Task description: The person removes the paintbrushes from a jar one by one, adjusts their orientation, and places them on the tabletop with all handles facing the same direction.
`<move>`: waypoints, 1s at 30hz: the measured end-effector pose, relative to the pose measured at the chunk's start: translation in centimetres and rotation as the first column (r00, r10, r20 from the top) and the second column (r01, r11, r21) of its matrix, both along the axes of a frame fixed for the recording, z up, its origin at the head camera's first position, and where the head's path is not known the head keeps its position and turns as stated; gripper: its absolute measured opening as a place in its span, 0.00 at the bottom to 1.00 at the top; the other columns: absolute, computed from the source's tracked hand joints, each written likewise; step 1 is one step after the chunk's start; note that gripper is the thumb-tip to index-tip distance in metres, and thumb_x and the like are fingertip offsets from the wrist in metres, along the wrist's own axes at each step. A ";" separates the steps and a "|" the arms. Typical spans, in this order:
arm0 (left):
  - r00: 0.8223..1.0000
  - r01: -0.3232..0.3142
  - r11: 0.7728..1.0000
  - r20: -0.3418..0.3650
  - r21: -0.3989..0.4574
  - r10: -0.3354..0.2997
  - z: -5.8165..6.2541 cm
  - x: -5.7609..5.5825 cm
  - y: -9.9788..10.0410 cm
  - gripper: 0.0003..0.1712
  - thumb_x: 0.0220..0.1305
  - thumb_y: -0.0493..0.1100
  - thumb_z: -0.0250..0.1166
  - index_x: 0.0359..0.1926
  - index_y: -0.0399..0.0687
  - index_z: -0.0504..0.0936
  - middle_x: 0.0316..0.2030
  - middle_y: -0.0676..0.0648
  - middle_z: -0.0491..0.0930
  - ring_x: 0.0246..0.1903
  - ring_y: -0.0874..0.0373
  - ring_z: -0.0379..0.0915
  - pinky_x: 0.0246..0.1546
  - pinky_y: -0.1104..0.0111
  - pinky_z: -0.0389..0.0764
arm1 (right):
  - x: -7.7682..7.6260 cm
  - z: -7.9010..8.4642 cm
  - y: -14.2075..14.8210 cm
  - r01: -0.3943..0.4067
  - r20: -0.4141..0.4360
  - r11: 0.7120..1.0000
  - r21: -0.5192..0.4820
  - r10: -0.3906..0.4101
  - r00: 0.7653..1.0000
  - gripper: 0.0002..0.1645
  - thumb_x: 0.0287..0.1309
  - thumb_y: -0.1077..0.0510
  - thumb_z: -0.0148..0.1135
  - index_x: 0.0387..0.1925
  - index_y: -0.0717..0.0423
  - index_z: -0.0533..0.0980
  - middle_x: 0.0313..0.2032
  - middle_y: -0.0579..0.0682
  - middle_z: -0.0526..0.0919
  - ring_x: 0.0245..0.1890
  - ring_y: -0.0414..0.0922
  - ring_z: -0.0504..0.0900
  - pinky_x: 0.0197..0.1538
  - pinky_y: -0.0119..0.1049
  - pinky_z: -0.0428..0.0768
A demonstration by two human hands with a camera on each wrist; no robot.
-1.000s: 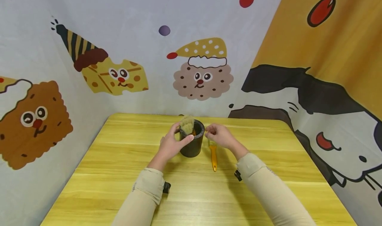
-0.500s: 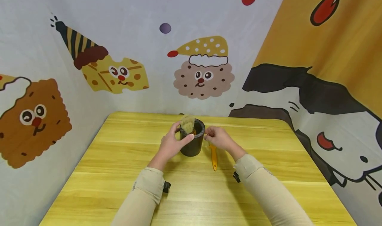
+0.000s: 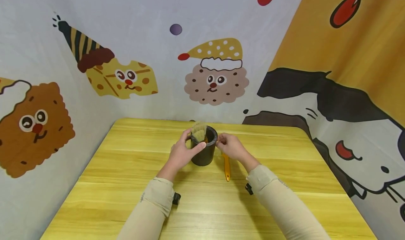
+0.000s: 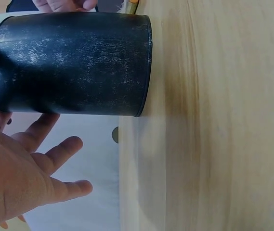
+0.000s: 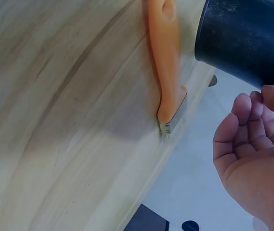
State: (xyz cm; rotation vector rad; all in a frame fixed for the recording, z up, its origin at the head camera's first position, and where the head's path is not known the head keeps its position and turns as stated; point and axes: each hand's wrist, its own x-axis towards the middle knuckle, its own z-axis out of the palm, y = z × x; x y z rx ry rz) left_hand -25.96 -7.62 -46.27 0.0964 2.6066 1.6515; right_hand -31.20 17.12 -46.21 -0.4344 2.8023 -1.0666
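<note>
Visibly, one cup (image 3: 203, 157) holds one of two brushes (image 3: 199, 132) (image 3: 227, 169).

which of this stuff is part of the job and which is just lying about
Likely in the job:
black cup, gripped by the left hand
pale-bristled brush, bristles up in it
orange-handled brush, loose near the right hand

Just there:
wooden table
cartoon-print cloth around it
</note>
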 end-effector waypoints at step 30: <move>1.000 -0.001 1.000 -0.005 0.021 0.001 -0.2 -0.1 0.2 0.51 0.64 0.76 0.68 0.81 0.82 0.55 0.78 0.42 0.69 0.78 0.34 0.64 0.70 0.34 0.72 | 0.5 -0.3 0.6 0.007 0.040 0.981 -0.195 0.001 0.999 0.11 0.78 0.52 0.57 0.49 0.50 0.84 0.40 0.62 0.86 0.29 0.47 0.76 0.32 0.39 0.76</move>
